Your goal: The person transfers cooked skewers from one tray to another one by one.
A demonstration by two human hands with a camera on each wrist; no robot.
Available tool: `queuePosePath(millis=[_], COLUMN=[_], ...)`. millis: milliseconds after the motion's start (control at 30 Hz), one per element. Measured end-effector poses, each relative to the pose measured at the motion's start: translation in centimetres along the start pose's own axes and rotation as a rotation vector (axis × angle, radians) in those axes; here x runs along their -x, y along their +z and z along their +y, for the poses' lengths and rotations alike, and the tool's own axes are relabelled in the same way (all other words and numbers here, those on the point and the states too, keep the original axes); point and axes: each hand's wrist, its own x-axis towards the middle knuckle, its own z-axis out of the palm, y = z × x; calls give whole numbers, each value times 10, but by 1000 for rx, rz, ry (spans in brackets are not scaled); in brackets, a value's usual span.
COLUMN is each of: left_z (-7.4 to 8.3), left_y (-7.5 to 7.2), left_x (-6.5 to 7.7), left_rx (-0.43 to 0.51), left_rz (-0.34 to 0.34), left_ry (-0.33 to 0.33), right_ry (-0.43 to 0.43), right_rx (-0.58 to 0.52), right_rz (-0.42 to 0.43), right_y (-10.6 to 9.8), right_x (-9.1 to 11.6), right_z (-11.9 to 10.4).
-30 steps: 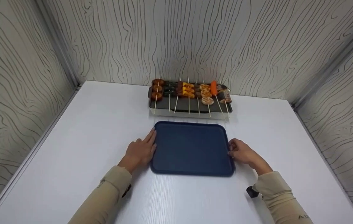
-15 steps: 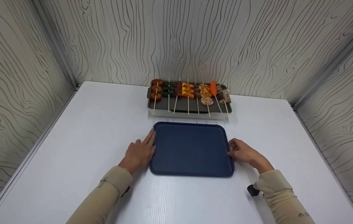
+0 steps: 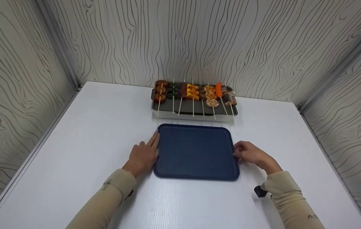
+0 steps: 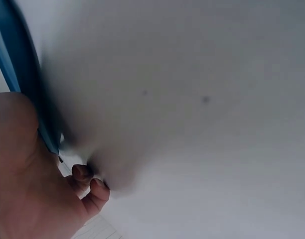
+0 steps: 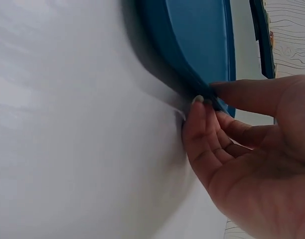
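Observation:
A dark blue rectangular tray (image 3: 196,152) lies on the white table. Against its left rim rests my left hand (image 3: 142,156), fingers stretched forward along the edge. The left wrist view shows the thumb (image 4: 15,117) at the tray's side and two fingertips low beside the table surface. On the opposite side, my right hand (image 3: 249,152) pinches the right rim. Seen from the right wrist, its thumb (image 5: 252,97) lies over the rim while the fingers curl at the outer, lower side.
Behind the tray stands a dark grill plate (image 3: 187,108) on a pale base. Several skewers (image 3: 192,92) of food lie across it, their sticks pointing toward me. Wood-patterned panels (image 3: 180,41) enclose the white table (image 3: 104,127) at the back and sides.
The tray and left hand stay practically in place. My right wrist and sleeve have shifted slightly to the right, with the fingers still at the rim.

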Motion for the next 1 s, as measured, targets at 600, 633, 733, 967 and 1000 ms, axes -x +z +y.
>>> queuePosePath(millis=[600, 633, 733, 967, 1000], left_z=[-1, -1, 1, 4, 4], left_y=[-2, -1, -2, -4, -4], left_x=[2, 2, 2, 1, 0], left_rx=[76, 77, 52, -15, -17], left_rz=[28, 26, 19, 2, 8], left_ry=[-13, -15, -15, -23, -25], right_ry=[-98, -99, -89, -73, -72], right_rx=[111, 134, 180, 267, 268], right_rz=[342, 349, 361, 387, 388], right_y=[-56, -58, -63, -71, -72], right_x=[-50, -54, -65, -86, -89], right_z=[-50, -52, -58, -63, -63])
